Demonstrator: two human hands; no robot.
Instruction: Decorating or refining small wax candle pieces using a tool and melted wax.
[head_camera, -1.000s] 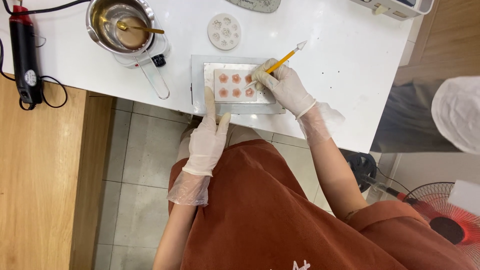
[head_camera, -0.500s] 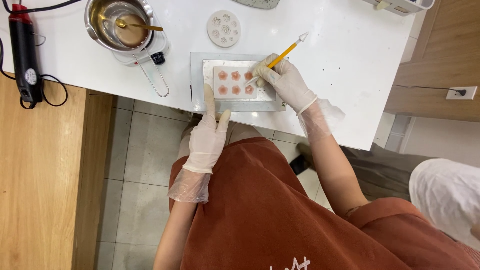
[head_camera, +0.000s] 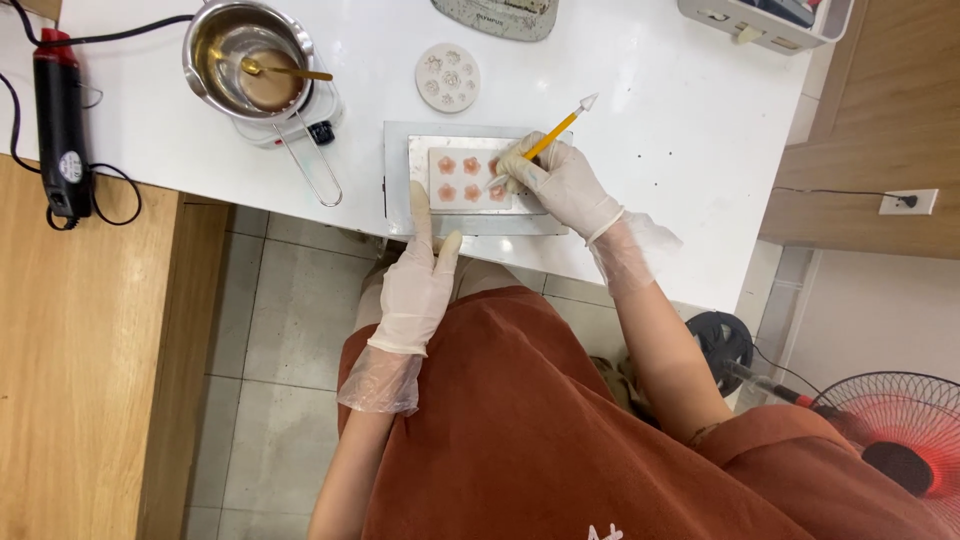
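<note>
On the white table (head_camera: 680, 150), a metal tray (head_camera: 396, 180) with a pale mould (head_camera: 470, 180) is being steadied by the left hand (head_camera: 420, 280), fingers spread flat on its near edge. The yellow tool (head_camera: 548, 140) is being pinched in the right hand (head_camera: 560, 185), its long axis slanting up and away, lower tip touching the mould's right-hand pink flowers (head_camera: 497, 192).

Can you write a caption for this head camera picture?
Gloved right hand works a yellow tool over pink flowers.
</note>
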